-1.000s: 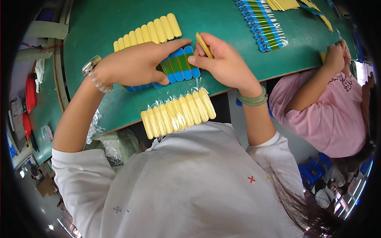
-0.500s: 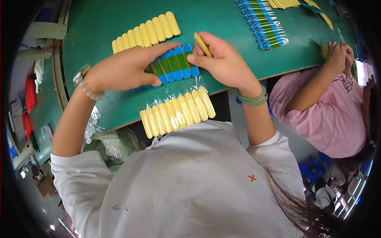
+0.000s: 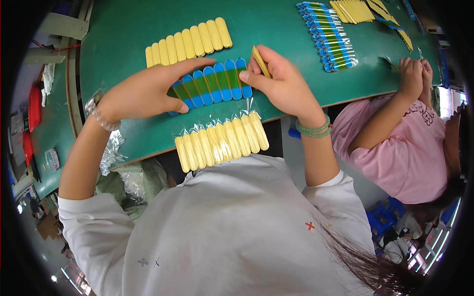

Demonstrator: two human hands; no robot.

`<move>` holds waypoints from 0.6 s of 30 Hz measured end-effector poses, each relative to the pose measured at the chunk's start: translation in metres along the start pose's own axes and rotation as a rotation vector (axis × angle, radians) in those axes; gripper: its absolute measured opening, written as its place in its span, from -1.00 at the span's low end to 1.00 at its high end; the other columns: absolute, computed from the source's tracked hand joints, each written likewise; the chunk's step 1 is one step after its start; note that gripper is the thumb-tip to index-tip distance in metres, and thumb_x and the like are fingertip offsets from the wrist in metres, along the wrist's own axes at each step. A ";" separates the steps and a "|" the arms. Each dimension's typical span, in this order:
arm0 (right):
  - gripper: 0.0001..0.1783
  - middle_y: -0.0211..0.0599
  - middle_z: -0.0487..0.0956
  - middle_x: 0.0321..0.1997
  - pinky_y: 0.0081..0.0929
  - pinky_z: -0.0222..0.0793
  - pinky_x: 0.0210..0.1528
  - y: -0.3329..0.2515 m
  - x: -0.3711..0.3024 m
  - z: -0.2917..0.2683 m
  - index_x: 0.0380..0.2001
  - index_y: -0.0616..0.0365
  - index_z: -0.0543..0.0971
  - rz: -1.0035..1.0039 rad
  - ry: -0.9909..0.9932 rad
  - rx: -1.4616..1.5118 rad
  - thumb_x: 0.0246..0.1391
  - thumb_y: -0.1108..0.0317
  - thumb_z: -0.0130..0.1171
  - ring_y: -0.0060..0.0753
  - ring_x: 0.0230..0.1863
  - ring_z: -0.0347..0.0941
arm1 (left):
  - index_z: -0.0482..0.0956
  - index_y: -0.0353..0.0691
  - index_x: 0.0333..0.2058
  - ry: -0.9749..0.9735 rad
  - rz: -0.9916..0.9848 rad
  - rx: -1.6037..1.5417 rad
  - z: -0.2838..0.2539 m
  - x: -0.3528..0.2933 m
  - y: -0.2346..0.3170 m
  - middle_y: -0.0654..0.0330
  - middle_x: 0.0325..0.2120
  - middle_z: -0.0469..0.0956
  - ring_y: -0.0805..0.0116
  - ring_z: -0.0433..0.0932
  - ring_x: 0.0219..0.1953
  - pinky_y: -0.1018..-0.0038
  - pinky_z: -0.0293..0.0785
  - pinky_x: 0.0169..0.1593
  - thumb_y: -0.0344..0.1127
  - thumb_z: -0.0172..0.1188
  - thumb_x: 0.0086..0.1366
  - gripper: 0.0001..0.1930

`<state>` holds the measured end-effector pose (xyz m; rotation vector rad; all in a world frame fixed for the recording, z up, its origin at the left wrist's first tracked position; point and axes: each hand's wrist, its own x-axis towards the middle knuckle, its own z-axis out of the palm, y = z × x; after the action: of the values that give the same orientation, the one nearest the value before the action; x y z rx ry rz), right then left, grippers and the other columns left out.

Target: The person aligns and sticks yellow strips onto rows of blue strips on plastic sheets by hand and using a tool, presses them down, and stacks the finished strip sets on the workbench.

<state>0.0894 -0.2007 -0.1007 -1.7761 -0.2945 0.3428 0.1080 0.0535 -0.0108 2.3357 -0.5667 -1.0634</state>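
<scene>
A row of short rounded strips that look like nail files [image 3: 216,84], blue with green middles, lies side by side on the green table. My left hand [image 3: 143,91] arches over the row's left end, thumb and fingers spread apart, hiding the last strips. My right hand [image 3: 279,81] grips a yellow-faced nail file [image 3: 261,61] on edge between its fingers, while its thumb tip rests by the row's right end. Closer to me, a row of yellow nail files in clear plastic sleeves [image 3: 222,140] overhangs the table edge. Beyond my hands sits a loose yellow row [image 3: 190,42].
A stack of sleeved blue-and-green strips [image 3: 328,37] lies at the far right, near more yellow strips [image 3: 353,11]. A co-worker in a pink shirt [image 3: 390,143] sits at the right, hands together above the table. Crumpled clear plastic [image 3: 112,153] hangs at the left table edge.
My left hand has drawn back left, uncovering more of the blue-and-green row. The right hand still grips the yellow nail file, and the view has shifted slightly.
</scene>
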 end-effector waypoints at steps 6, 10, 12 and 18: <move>-0.73 -0.43 0.36 -0.55 -0.48 0.23 -0.40 -0.001 0.000 0.001 -0.44 0.16 0.35 0.006 0.008 0.072 0.14 0.31 0.23 -0.54 -0.49 0.26 | 0.29 -0.06 0.31 0.302 -0.013 -0.073 0.021 -0.028 -0.033 0.17 0.09 0.50 0.36 0.52 -0.18 0.39 0.48 0.03 -0.40 0.25 0.20 -0.33; -0.71 -0.45 0.37 -0.54 -0.51 0.26 -0.40 0.001 0.002 -0.001 -0.44 0.18 0.35 0.021 0.001 0.044 0.13 0.31 0.26 -0.58 -0.45 0.28 | 0.31 -0.13 0.28 0.211 -0.102 -0.422 0.015 -0.020 -0.033 0.22 0.07 0.50 0.50 0.48 -0.23 0.49 0.49 -0.01 -0.42 0.22 0.25 -0.39; -0.69 -0.46 0.37 -0.54 -0.52 0.26 -0.41 -0.011 0.002 0.001 -0.44 0.18 0.35 0.010 -0.004 0.010 0.12 0.29 0.29 -0.59 -0.44 0.30 | 0.32 -0.20 0.26 0.156 -0.125 -0.413 0.015 -0.019 -0.039 0.25 0.00 0.51 0.58 0.47 -0.25 0.58 0.49 -0.05 -0.44 0.20 0.27 -0.44; -0.63 -0.42 0.42 -0.46 -0.56 0.29 -0.42 -0.019 0.018 0.017 -0.41 0.17 0.35 -0.086 -0.017 -0.030 0.08 0.25 0.36 -0.63 -0.42 0.33 | 0.43 -0.16 0.14 0.474 0.049 -0.448 0.050 -0.039 -0.057 0.26 -0.26 0.56 0.52 0.48 -0.38 0.56 0.47 -0.22 -0.32 0.20 0.34 -0.60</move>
<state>0.0994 -0.1738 -0.0872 -1.7848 -0.3892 0.2937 0.0548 0.1058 -0.0512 2.0524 -0.1776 -0.5111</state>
